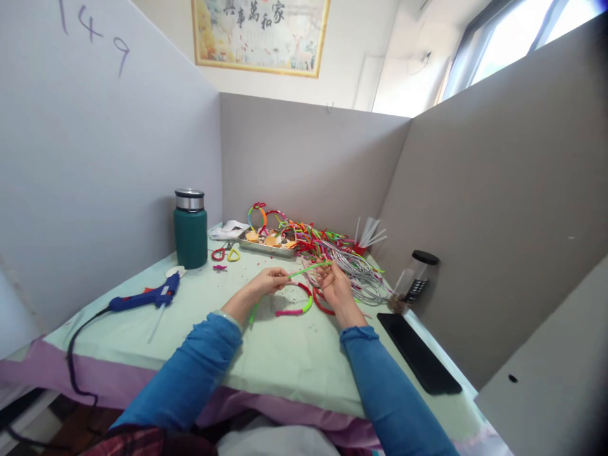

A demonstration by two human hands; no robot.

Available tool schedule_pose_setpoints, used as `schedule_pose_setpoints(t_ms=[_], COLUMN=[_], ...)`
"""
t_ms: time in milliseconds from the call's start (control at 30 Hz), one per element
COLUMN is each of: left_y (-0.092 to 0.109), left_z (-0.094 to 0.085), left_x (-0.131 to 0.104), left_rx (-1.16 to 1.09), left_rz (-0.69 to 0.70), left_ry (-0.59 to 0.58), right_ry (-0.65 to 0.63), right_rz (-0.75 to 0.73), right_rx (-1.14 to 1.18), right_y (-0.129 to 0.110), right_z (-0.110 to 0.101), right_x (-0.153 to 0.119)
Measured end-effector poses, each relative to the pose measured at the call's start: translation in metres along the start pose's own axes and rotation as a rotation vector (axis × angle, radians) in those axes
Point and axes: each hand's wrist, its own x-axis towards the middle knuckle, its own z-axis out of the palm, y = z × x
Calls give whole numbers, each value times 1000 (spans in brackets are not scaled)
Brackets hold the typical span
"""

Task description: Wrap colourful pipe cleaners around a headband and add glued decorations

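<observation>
A thin green pipe cleaner [308,270] stretches between my two hands above the middle of the table. My left hand [270,280] pinches it, and a green end hangs down below that hand. The fingers of my right hand [336,285] close on its other end. Just beneath, on the cloth, lies a ring wrapped in pink, red and green [307,305], partly open at its left side. A red loop [319,300] sits beside it, partly hidden behind my right hand.
A blue glue gun [147,297] with a black cord lies left, near a green thermos [190,231]. Behind are a metal tray [270,249] and a heap of coloured pipe cleaners [361,273]. On the right are a black phone-like slab [418,354] and a black-lidded container [418,278].
</observation>
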Motion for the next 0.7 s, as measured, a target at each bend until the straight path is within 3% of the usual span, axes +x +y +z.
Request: schedule_pose_setpoints(t_ms=[167,300,567,700], left_y=[-3,-4,-17,-18], left_z=[2,6,4,5], left_x=[3,6,14,15], left_rx=[56,169,233,301], left_rz=[39,61,147,105], left_ry=[59,85,61,144], right_ry=[-149,-184,-194,-285], right_rz=[92,110,-217,-414], right_rx=[-203,-482,-894,-1015], right_y=[10,24,33,33], right_z=[12,18,23,26], right_x=[-11,-17,-22,-28])
